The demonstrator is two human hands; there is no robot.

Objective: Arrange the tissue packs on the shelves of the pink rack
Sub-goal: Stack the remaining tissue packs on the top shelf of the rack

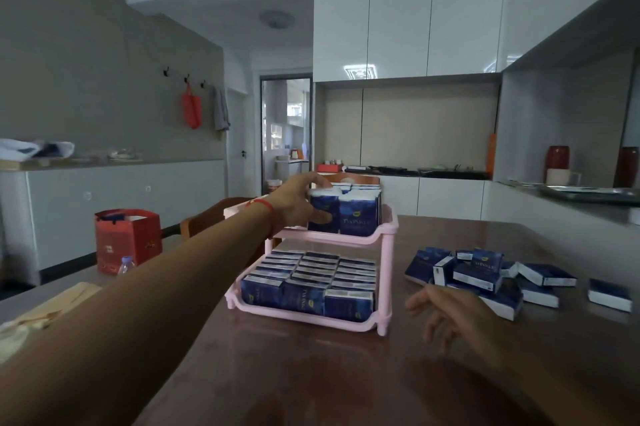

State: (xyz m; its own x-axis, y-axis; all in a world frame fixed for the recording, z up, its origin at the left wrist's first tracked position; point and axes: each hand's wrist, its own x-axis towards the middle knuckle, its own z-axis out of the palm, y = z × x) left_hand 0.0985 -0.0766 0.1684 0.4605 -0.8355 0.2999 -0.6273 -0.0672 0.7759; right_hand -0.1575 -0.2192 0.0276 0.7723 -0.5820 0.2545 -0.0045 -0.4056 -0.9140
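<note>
A pink two-shelf rack (388, 273) stands on the brown table. Its lower shelf is packed with upright dark blue tissue packs (304, 290). On the upper shelf stand more blue packs (356, 214) in rows. My left hand (294, 204) reaches across to the upper shelf and grips the leftmost front pack (323, 211), thumb on its face and fingers over its top. My right hand (446, 311) hovers over the table right of the rack, fingers apart, holding nothing. A loose pile of blue tissue packs (485, 273) lies on the table at the right.
A single pack (609, 294) lies apart at the far right. A red gift bag (128, 238) and a water bottle (126, 264) stand at the left. Wooden chairs (207, 217) sit behind the table. A counter with a metal tray (588, 193) runs along the right.
</note>
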